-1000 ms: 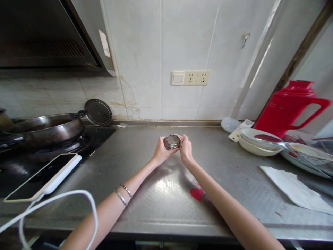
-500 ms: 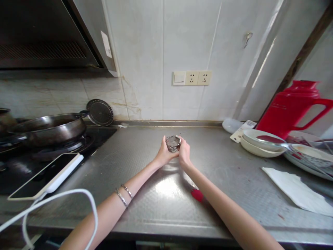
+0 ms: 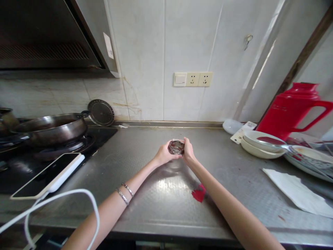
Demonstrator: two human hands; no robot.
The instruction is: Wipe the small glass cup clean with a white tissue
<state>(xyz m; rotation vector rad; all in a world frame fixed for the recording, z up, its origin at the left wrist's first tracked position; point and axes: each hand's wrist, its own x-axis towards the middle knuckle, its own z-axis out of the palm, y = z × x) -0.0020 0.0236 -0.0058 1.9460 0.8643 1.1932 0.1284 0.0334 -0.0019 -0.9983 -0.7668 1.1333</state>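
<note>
- Nearest the camera, at the lower left, a white cable loops over the front edge of the steel counter and runs to a white-edged phone lying screen up by the stove.
- Two thin bracelets sit on the left forearm, which reaches forward across the counter.
- Just right of the middle, a small red scrap lies on the steel, partly under the right forearm.
- Farther right, a sheet of white paper lies flat on the counter.
- At mid-counter both hands meet around a small glass cup, held just above the surface with its mouth tipped toward the camera.
- The left hand cups the glass from the left side, fingers closed against its wall.
- The right hand grips the glass from the right, thumb over the rim; whether the cup holds anything cannot be told.
- Off to the left, a dark wok rests on the stove, with a round metal lid leaning on the wall behind it.
- Off to the right, stacked white bowls and plates stand in front of a red jug.
- Farthest back, a wall socket panel is set in the tiled wall.
</note>
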